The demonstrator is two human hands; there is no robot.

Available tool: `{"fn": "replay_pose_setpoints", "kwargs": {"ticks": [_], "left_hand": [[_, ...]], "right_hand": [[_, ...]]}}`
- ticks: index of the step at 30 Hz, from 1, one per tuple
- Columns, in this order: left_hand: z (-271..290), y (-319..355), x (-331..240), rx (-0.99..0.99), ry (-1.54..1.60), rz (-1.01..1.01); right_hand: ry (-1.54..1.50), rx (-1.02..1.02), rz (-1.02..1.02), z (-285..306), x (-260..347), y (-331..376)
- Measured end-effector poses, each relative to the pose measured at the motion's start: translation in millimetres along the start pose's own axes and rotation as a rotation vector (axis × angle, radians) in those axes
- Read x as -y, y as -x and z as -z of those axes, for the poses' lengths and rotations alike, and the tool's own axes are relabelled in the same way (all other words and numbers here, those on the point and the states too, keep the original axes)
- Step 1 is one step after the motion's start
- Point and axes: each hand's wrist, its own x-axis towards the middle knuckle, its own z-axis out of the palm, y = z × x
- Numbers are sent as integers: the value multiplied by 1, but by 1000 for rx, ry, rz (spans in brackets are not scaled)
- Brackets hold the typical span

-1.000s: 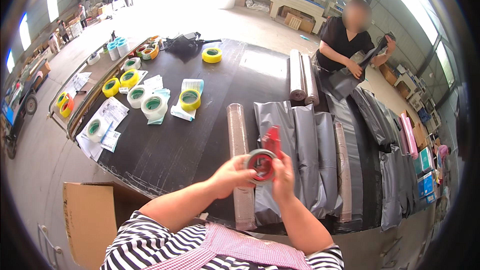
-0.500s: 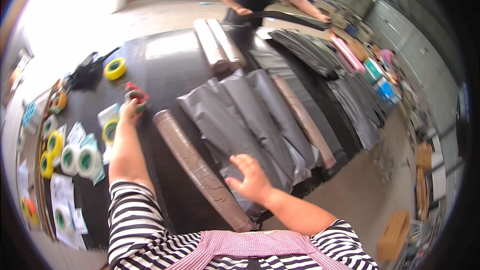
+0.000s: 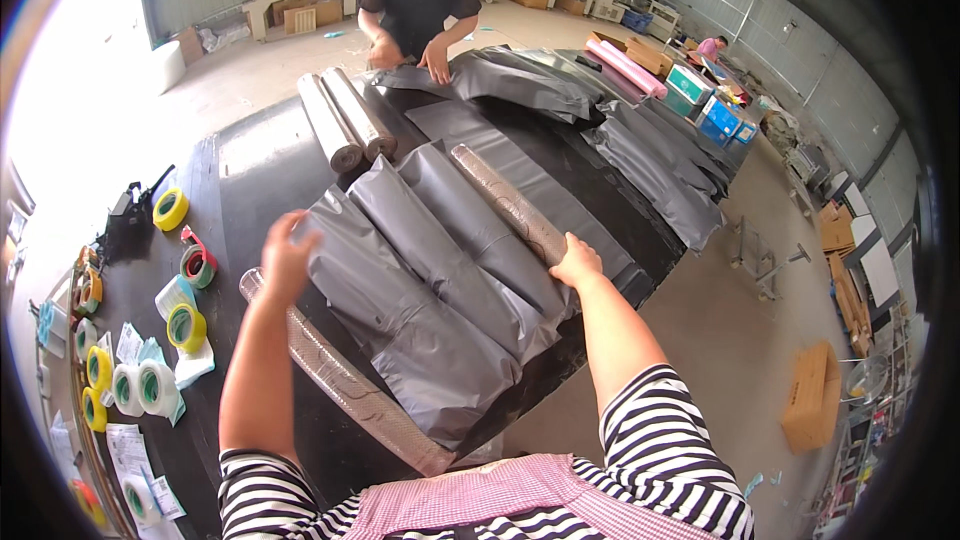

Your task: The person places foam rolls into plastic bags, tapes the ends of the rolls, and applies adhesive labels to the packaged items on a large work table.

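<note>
Several grey plastic bags [image 3: 400,270] lie side by side, filled and long, on the black table [image 3: 240,175] before me. A long brown roll in clear wrap [image 3: 512,208] rests along their right side. My right hand [image 3: 577,262] is closed on the near end of that roll. Above the left edge of the bags hovers my left hand [image 3: 289,258], somewhat blurred, fingers apart and holding nothing. Another wrapped brown roll [image 3: 345,385] lies beneath my left forearm, partly hidden by it. The red-and-green tape dispenser [image 3: 198,262] rests on the table left of my left hand.
Across the table a co-worker [image 3: 420,15] has both hands at a grey bag. Two wrapped rolls [image 3: 335,115] lie nearby. Tape rolls [image 3: 158,387], papers [image 3: 128,448] and a black bundle [image 3: 132,220] line the left side. More grey bags [image 3: 660,165] lie right; a carton [image 3: 810,398] stands on the floor.
My left hand has let go of the tape dispenser and come right, toward the bags. My right hand has moved from the bags to the right-hand roll. The co-worker has lowered a dark strip.
</note>
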Motion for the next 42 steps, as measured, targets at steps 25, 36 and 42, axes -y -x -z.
{"fn": "replay_pose_setpoints", "kwargs": {"ticks": [25, 36, 42], "left_hand": [[-474, 151, -226, 734, -929, -485], [-451, 117, -215, 407, -140, 301], [-442, 75, -181, 257, 163, 70]], "right_hand": [[-1463, -97, 906, 82, -381, 92], [-1534, -45, 994, -1, -353, 60], [-1335, -359, 1332, 8, -285, -9]]}}
